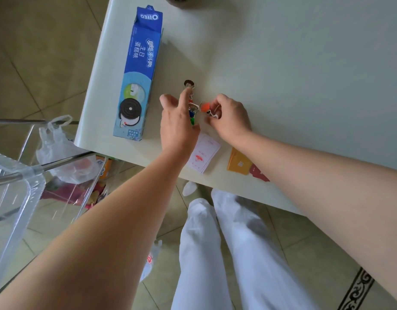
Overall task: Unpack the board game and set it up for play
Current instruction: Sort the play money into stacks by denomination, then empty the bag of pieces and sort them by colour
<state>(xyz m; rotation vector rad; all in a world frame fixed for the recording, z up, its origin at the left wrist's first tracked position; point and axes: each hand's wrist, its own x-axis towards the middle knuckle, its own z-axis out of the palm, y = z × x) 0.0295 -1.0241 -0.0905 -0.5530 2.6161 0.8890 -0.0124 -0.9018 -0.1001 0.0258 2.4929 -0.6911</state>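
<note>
The left hand (177,121) is pinching a cardboard figure (188,84) and the right hand (228,115) is gripping an orange stand (204,107), at 12 o'clock from the cards (203,153). The pieces are probably light and bendable, so holding them by the base seems safer.

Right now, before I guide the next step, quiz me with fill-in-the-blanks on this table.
The long Oreo box lying on the table is ____.
The right hand pinches a small piece whose top is ____.
The yellow card stack is partly hidden under the ____ forearm.
Missing words: blue; orange; right.
</note>
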